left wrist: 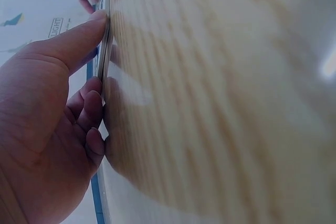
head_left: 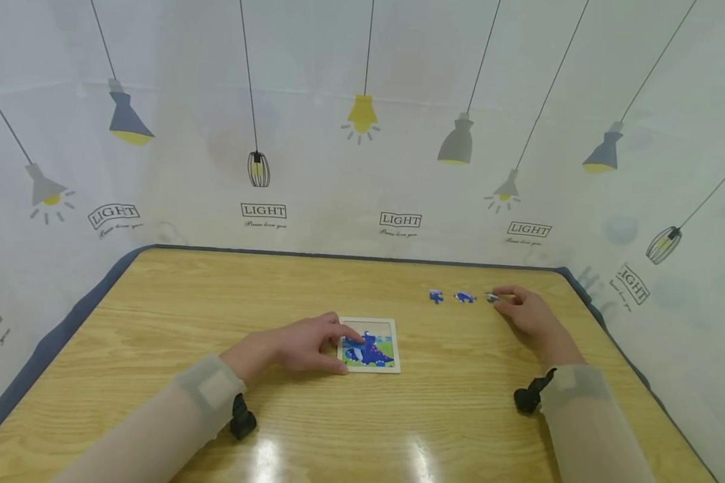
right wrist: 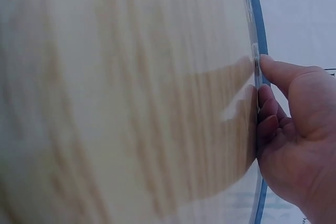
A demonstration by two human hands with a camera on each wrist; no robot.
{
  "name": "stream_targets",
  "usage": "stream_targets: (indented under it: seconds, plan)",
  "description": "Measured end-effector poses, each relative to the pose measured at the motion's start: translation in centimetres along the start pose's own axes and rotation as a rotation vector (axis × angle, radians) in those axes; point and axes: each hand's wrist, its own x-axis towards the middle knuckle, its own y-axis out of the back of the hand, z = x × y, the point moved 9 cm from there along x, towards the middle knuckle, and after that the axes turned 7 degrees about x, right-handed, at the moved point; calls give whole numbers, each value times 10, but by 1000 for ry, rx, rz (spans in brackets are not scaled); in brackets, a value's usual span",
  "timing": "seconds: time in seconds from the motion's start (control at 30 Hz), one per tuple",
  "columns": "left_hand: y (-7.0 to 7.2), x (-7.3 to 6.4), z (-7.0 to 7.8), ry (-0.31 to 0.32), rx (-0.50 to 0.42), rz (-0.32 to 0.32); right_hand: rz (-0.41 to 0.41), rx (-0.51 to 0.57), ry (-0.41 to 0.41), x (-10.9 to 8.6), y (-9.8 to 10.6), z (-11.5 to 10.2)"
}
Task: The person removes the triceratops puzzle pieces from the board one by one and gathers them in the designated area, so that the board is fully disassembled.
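Observation:
A jigsaw puzzle tray (head_left: 397, 345) with a pale frame and a partly assembled blue dinosaur picture lies flat on the table. My left hand (head_left: 311, 343) holds it at its left side, index finger stretched over the picture and thumb at the near left corner. In the left wrist view the thumb of the left hand (left wrist: 37, 103) touches the tray's edge and the other fingers curl beside it. Further right, my right hand (head_left: 528, 312) pinches a small puzzle piece (head_left: 491, 296) at the tabletop. The right wrist view shows the right hand (right wrist: 299, 124) from the side, low against the table.
Two loose blue puzzle pieces, one (head_left: 436, 296) nearer the tray and another (head_left: 464, 297) beside the right hand, lie in a row on the wooden table (head_left: 217, 295). Behind the table's dark edge hangs a pale backdrop (head_left: 314, 147) printed with lamps.

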Motion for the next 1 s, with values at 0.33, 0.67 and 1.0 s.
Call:
stream_targets:
  seconds: [0.33, 0.67, 1.0]
  plan:
    - [0, -1, -2, -4, 9, 4, 32, 109, -32, -4, 4, 3]
    - [-2, 4, -2, 2, 7, -2, -50, 415, 62, -29, -20, -46]
    - [-2, 4, 1, -29, 42, 12, -337, 420, 121, -53, -117, -138]
